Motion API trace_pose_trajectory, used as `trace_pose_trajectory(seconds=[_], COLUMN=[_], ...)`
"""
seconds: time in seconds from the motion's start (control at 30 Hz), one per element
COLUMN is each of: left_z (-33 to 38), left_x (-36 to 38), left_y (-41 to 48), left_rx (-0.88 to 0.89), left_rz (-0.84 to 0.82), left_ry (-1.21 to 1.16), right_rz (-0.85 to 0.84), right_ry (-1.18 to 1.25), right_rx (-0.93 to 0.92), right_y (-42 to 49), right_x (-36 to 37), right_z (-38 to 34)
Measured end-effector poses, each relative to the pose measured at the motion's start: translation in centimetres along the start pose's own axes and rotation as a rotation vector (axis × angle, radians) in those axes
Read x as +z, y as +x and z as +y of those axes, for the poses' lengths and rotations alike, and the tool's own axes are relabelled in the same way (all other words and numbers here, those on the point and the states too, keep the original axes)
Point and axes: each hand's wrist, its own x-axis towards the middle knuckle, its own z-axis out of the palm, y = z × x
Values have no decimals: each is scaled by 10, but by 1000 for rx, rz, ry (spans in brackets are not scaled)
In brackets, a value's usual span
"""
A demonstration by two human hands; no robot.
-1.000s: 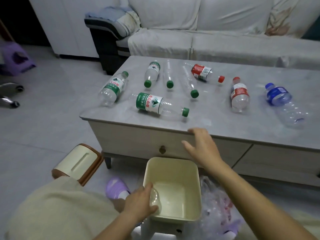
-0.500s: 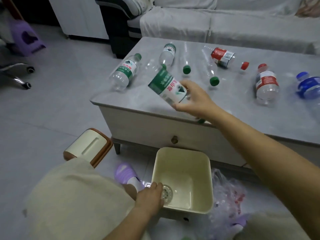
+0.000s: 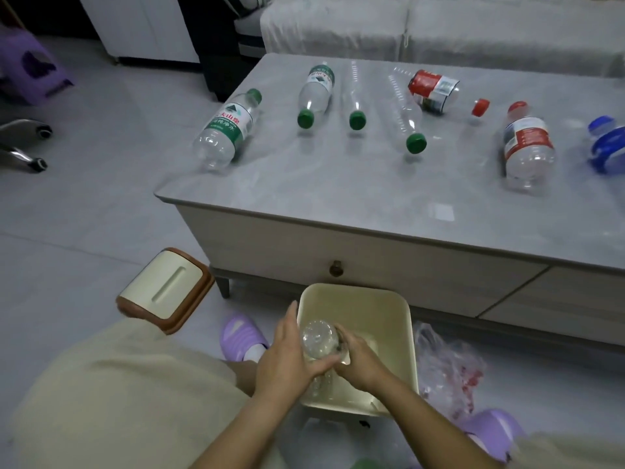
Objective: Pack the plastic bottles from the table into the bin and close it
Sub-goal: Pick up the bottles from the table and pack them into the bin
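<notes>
A cream bin [image 3: 385, 299] stands open on the floor in front of the grey table [image 3: 338, 198]. Over its left side both hands hold one clear bottle [image 3: 319, 340], its base facing up; my left hand [image 3: 287, 360] wraps it from the left and my right hand [image 3: 358, 362] from the right. The bin's cream lid with brown rim [image 3: 165, 292] lies on the floor to the left. Several empty bottles lie on the table: green-capped ones [image 3: 226, 130] at the left and middle, two red-labelled ones [image 3: 526, 143] and a blue one [image 3: 607, 147] at the right edge.
A crumpled plastic bag [image 3: 446, 370] lies on the floor right of the bin. Purple slippers [image 3: 241, 336] sit beside the bin and at lower right. A sofa [image 3: 439, 32] runs behind the table. A purple stool [image 3: 33, 69] and chair casters [image 3: 27, 143] are at far left.
My right hand carried the green-labelled bottle down from the table to the bin. My left hand left the bin's rim and joined it on the bottle.
</notes>
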Motion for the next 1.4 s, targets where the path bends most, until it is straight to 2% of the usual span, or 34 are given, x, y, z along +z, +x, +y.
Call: trace_pose_trajectory(seconds=[0.07, 0.13, 0.2, 0.27, 0.37, 0.43, 0.5, 0.53, 0.6, 0.63, 0.67, 0.7, 0.73, 0.77, 0.8, 0.87, 0.93, 0.97, 1.03, 1.1, 1.13, 1.17, 1.27, 1.33, 1.4], left_z=[-9, -17, -17, -3, 29, 49, 62, 66, 63, 59, 53, 45, 41, 39, 40, 42, 45, 45, 44, 37, 35, 32, 23, 7, -9], left_x=[6, 12, 15, -3, -68, -132, -191, -214, -244, -251, -255, -257, -258, -259, -261, -257, -243, -234, -210, -178, -159, -141, -88, -60, -42], left_y=[7, 8, 7, 11, 44, 80, 119, 138, 173, 187, 199, 209, 214, 217, 214, 192, 147, 120, 68, 35, 25, 16, 3, 3, 6], left_rx=[24, 26, 36, 53, 102, 144, 120, 72, -46, -94, -124, -124, -109, -95, -106, -82, 104, 211, 326, 317, 280, 225, 101, 55, -42], left_rz=[-104, -228, -213, -43, 427, 751, 929, 939, 817, 720, 622, 540, 497, 497, 518, 587, 549, 427, 49, -254, -355, -429, -530, -492, -407], left_ry=[-49, 20, 52, -18, -182, -197, -150, -138, -129, -145, -162, -176, -210, -257, -327, -548, -753, -832, -943, -876, -816, -778, -664, -498, -372], right_rz=[-59, -124, -150, -144, -146, -141, -136, -101, -64, -56, -70, -82, -20, 45, 17, 55, 188, 235, 309, 419, 420, 447, 702, 798, 751], right_ry=[25, 4, -21, -40, -45, -24, 52, 81, 92, 105, 136, 142, 153, 166, 174, 199, 311, 350, 500, 695, 700, 653, 126, -215, -415], right_rx=[60, 101, 89, 75, 61, 68, 64, 59, 128, 76, 110, 59, 64, 77, 106, 68, -27, -64, -162, -258, -327, -380, -417, -399, -346], right_y=[0, -1, -3, -3, -3, -4, -8, -12, -20, -18, -22, -32, -33, -42, -47, -63, -85, -87, -104, -115, -124, -131, -134, -126, -110], right_x=[6, 9, 11, 10, 6, 6, 5, 6, 5, 23, 32, 41, 43, 41, 31, -7, -51, -59, -103, -139, -155, -164, -168, -153, -124], right_z=[-9, -12, -6, -1, 0, -1, -4, -4, 1, 14, 30, 56, 67, 71, 62, 7, -26, -39, -71, -94, -105, -115, -110, -94, -70])
